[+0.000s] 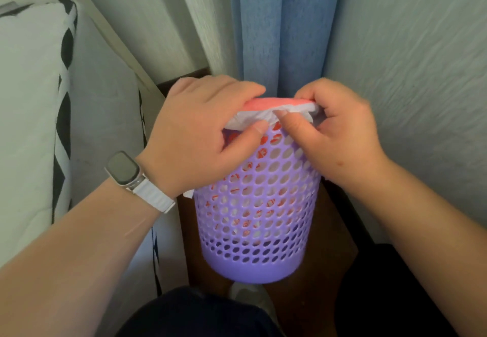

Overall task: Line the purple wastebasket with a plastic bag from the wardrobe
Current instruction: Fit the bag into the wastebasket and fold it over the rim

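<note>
Purple wastebasket [257, 220] on dark floor before a blue curtain [279, 28], white red-printed plastic bag [259, 116] inside, folded over rim, left hand [200, 136] and right hand [340, 131] pinching that edge, close together

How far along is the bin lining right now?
Done: the bag sits inside the wastebasket, red print showing through the holes. In hand: the left hand and right hand pinch the bag's white edge at the rim, folding it over. Left: probably seating the edge around the whole rim; the far side is hidden.
</note>
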